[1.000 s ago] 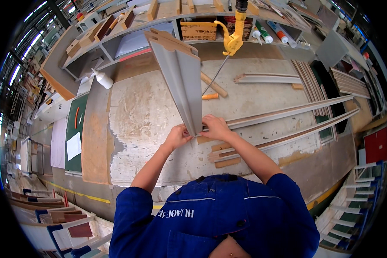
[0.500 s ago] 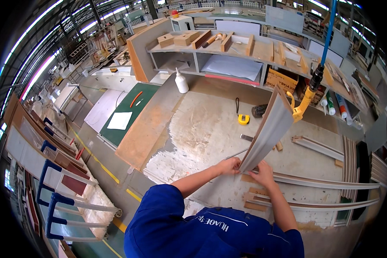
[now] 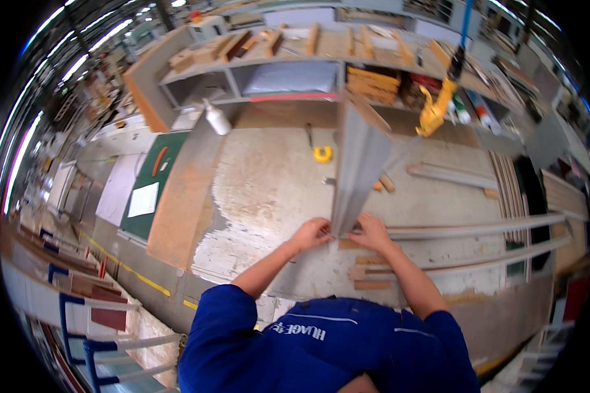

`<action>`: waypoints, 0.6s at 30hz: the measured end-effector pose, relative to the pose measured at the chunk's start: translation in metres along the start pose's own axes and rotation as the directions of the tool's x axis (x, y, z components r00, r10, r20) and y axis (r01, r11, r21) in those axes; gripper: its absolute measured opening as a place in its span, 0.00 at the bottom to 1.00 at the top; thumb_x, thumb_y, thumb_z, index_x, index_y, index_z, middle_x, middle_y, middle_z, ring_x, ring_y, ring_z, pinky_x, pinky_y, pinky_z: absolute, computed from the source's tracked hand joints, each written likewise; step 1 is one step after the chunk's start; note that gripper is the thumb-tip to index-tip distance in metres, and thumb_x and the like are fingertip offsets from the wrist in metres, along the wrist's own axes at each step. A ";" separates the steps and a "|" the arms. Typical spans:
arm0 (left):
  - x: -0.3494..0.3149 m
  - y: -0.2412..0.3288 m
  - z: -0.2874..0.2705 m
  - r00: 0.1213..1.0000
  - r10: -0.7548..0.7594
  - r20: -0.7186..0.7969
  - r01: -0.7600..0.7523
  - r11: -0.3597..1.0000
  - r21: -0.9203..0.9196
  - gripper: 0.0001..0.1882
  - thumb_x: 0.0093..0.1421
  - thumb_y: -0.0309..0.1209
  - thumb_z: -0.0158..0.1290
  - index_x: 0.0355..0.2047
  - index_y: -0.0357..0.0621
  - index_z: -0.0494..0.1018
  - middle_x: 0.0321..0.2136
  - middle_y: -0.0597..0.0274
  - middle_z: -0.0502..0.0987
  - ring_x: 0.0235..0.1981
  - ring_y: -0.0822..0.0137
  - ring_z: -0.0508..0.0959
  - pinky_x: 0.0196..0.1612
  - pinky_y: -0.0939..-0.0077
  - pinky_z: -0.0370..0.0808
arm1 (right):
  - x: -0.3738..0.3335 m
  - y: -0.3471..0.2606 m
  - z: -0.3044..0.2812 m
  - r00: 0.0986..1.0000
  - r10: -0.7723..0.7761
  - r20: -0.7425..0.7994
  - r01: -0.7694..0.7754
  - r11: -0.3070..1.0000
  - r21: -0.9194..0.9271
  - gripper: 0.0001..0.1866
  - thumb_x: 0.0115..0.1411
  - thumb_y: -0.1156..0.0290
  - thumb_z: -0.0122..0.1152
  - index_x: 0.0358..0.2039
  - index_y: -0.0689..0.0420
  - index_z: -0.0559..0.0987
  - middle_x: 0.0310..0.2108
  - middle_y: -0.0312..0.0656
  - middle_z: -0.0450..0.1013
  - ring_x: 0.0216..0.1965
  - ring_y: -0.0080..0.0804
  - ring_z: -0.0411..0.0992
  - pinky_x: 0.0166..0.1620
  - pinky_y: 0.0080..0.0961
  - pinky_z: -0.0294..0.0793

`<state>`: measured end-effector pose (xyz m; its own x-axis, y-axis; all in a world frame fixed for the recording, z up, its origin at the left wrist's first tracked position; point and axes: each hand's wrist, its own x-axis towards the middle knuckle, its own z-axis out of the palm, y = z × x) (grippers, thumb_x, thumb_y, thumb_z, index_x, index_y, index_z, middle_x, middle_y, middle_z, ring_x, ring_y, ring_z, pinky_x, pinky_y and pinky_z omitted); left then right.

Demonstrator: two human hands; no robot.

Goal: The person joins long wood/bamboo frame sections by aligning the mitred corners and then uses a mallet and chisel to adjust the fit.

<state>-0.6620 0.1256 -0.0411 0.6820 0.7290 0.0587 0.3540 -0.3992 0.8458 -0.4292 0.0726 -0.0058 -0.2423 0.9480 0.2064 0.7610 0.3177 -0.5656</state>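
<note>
A long grey moulding (image 3: 364,154) rises from the near part of the workbench, its lower end between my hands and its far end raised. At the left side of that lower end, my left hand (image 3: 313,235) has its fingers curled in against the corner. My right hand (image 3: 372,232) grips the right side of the same end, thumb and fingers closed on it. Blur hides the exact fingertip contact. Just right of my right hand lie more long pale mouldings (image 3: 465,229), with short wooden blocks (image 3: 372,285) near their left ends.
A yellow tape measure (image 3: 322,154) and a white squeeze bottle (image 3: 217,120) stand on the workbench (image 3: 269,177). A yellow air gun (image 3: 437,108) hangs from a blue hose at the right. Behind is a shelf unit (image 3: 233,85) with wood pieces; trolleys with blue-padded bars (image 3: 88,357) stand left.
The view has swung, so the bench things sit further left. The moulding has gone from leaning right to more upright in the picture. The dark tool beside the tape measure is now out of sight.
</note>
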 end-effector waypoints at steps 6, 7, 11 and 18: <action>0.001 -0.004 0.004 0.998 0.058 -0.025 -0.058 0.998 -0.011 0.16 0.48 0.24 0.61 0.38 0.35 0.73 0.32 0.52 0.76 0.33 0.60 0.79 0.39 0.70 0.77 | 0.001 0.003 0.001 0.997 -0.064 -0.044 0.066 0.997 0.039 0.17 0.44 0.63 0.68 0.35 0.55 0.77 0.34 0.40 0.75 0.40 0.39 0.73 0.40 0.34 0.74; 0.002 -0.002 0.004 0.998 0.054 -0.022 -0.054 0.998 -0.015 0.16 0.48 0.23 0.61 0.38 0.35 0.73 0.32 0.52 0.76 0.33 0.60 0.79 0.39 0.70 0.77 | 0.001 0.004 0.001 0.996 -0.067 -0.061 0.070 0.997 0.044 0.17 0.44 0.63 0.68 0.34 0.55 0.77 0.34 0.40 0.75 0.40 0.39 0.73 0.40 0.34 0.73; 0.000 0.003 0.004 0.999 0.021 -0.038 -0.023 0.999 -0.043 0.16 0.48 0.22 0.61 0.38 0.34 0.73 0.32 0.52 0.77 0.33 0.60 0.80 0.39 0.71 0.77 | -0.001 -0.001 -0.001 0.999 -0.021 -0.039 0.023 0.998 0.053 0.16 0.44 0.63 0.68 0.34 0.55 0.77 0.34 0.40 0.75 0.39 0.38 0.74 0.40 0.33 0.74; 0.003 0.001 -0.002 0.995 0.102 -0.005 -0.102 0.995 0.005 0.13 0.48 0.22 0.60 0.36 0.36 0.75 0.31 0.52 0.77 0.32 0.60 0.80 0.38 0.72 0.78 | 0.001 0.000 -0.001 0.999 -0.040 -0.026 0.041 0.998 0.056 0.16 0.45 0.63 0.68 0.33 0.55 0.77 0.34 0.40 0.75 0.39 0.38 0.74 0.40 0.33 0.73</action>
<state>-0.6608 0.1288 -0.0390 0.7113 0.6872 0.1475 0.2857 -0.4746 0.8326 -0.4287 0.0732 -0.0044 -0.2565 0.9338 0.2496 0.7156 0.3570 -0.6003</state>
